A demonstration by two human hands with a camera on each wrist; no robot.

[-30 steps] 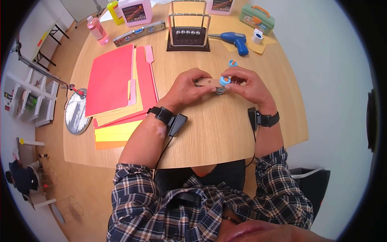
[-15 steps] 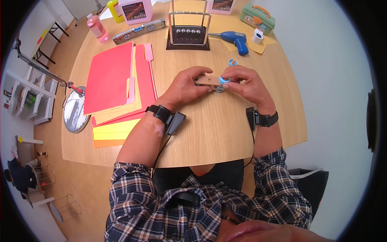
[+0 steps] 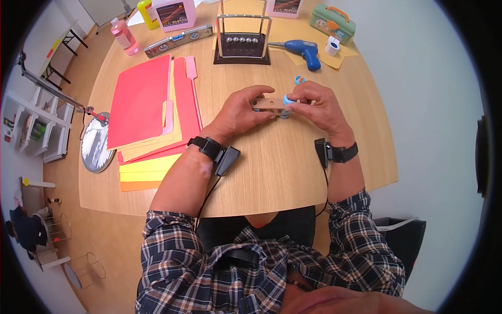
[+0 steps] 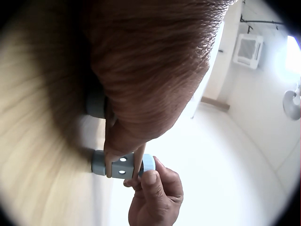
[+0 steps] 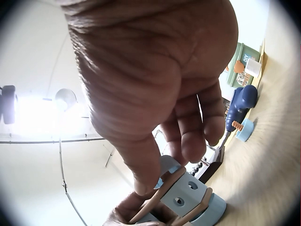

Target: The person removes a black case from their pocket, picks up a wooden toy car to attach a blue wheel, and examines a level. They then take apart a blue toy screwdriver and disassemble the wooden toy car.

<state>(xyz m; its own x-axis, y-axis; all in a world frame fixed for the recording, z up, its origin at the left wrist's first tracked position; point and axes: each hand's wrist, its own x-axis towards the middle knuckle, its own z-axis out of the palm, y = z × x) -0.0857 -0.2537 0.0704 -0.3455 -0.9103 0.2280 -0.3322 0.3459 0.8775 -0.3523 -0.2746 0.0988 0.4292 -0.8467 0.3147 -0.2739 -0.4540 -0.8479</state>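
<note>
My left hand (image 3: 236,112) grips a toy assembly by its left end, thumb in front and fingers behind. A tan strip with holes (image 3: 269,104) forms its top. In the right wrist view a grey-blue block with round holes (image 5: 183,192) sits between two tan strips. My right hand (image 3: 321,107) pinches a light blue round cap (image 3: 287,99) at the strip's right end, between thumb and forefinger. The left wrist view shows this cap (image 4: 148,163) against the strip's outer face. Beyond the right hand lies a second blue cap with an orange screw (image 5: 243,130).
Red and yellow folders (image 3: 140,104) lie on the left. At the back stand a Newton's cradle (image 3: 242,49), a spirit level (image 3: 179,41), a blue toy drill (image 3: 306,51), a white roll (image 3: 332,47) and a green toolbox (image 3: 333,23). Bottles and pink jugs (image 3: 173,14) are behind.
My right fingers have turned about the blue cap, whose orange centre no longer shows in the head view. My left thumb has slid back along the strip a little.
</note>
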